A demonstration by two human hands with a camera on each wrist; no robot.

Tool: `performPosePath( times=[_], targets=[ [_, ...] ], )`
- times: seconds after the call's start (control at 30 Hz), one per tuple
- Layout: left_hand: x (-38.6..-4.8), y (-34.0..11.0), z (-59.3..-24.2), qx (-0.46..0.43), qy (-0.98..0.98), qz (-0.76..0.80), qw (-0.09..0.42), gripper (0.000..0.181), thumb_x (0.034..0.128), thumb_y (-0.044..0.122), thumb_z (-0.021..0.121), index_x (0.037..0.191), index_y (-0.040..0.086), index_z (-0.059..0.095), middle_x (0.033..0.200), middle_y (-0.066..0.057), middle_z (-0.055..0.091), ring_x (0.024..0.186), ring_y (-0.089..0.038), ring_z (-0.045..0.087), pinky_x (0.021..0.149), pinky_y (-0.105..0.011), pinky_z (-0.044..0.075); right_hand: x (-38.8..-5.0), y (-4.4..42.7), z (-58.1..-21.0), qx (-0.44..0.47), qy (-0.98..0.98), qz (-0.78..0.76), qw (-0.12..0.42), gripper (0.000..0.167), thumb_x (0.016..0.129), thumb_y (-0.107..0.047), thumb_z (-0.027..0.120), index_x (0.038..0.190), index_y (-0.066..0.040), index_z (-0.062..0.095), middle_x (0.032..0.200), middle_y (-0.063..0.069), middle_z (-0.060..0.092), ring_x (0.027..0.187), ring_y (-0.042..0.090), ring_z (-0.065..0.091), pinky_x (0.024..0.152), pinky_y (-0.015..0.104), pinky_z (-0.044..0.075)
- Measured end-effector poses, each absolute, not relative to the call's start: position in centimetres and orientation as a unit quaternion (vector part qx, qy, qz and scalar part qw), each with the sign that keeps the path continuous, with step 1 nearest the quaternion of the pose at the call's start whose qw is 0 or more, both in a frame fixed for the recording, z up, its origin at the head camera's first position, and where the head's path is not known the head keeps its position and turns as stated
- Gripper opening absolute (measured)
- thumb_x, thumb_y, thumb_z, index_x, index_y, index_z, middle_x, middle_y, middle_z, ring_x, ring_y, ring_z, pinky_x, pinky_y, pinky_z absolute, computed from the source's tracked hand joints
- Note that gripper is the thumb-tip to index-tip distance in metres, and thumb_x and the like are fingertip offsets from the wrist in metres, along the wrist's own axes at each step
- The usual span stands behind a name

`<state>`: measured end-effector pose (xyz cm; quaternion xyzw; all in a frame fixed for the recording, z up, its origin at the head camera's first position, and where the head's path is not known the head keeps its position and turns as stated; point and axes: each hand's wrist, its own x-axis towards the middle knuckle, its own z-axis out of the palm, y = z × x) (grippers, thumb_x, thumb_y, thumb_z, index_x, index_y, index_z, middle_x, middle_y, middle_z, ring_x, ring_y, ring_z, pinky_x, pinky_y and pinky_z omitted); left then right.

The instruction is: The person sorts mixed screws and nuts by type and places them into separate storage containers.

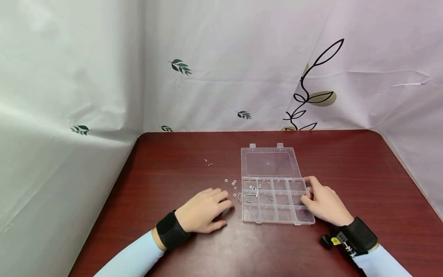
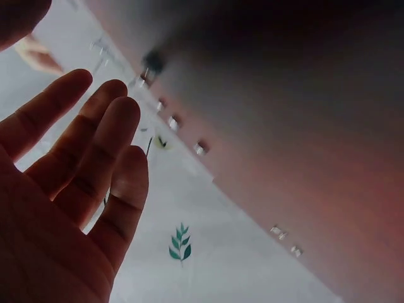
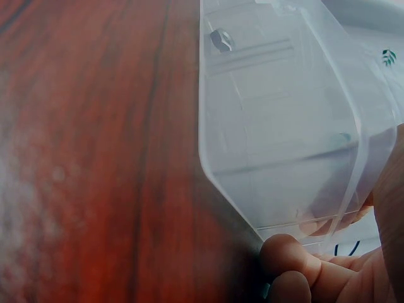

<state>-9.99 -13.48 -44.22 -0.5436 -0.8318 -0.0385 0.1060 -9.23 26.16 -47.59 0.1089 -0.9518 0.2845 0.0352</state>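
A clear plastic compartment box lies on the table with its lid laid back; screws and small metal parts sit in several of its left and middle compartments. At the box's right side, my right hand touches the side wall with bent fingers; in the right wrist view its fingertips meet the corner of the box wall. My left hand is spread low over the table, left of the box, holding nothing. Small nuts lie between that hand and the box.
Several tiny screws lie on the dark red table farther back, left of the box. A pale curtain with leaf prints hangs behind the table and along both sides.
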Motion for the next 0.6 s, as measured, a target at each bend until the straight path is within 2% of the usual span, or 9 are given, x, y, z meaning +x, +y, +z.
performPosePath(
  times=[0.2,0.37,0.6],
  targets=[
    [-8.6,-13.6,-45.1,-0.562,-0.819,-0.004,0.118,0.022,0.0825,0.027,0.076,0.1,0.019,0.066,0.091,0.005,0.052,0.081,-0.015,0.052,0.071,-0.029,0.046,-9.2,26.1,-47.5,0.109,-0.952,0.284,0.037,0.037,0.081,-0.006,0.063,0.115,-0.005,0.05,0.063,-0.01,0.045,0.049,0.003,0.039,0.05,0.024,0.03],
    [-8.0,-13.3,-45.2,-0.568,-0.81,0.025,0.143,0.004,0.0882,0.018,0.071,0.091,0.02,0.069,0.087,0.005,0.054,0.076,-0.013,0.052,0.07,-0.026,0.046,-9.2,26.1,-47.5,0.112,-0.951,0.284,0.039,0.037,0.08,-0.006,0.063,0.115,-0.005,0.05,0.063,-0.011,0.044,0.049,0.003,0.038,0.05,0.024,0.03],
    [-7.8,-12.7,-44.8,-0.576,-0.799,0.072,0.156,0.009,0.0892,0.012,0.068,0.085,0.02,0.071,0.084,0.007,0.057,0.07,-0.009,0.053,0.067,-0.025,0.042,-9.2,26.1,-47.5,0.112,-0.952,0.284,0.041,0.037,0.08,-0.006,0.063,0.115,-0.005,0.051,0.062,-0.011,0.044,0.049,0.002,0.038,0.049,0.024,0.03]
  ],
)
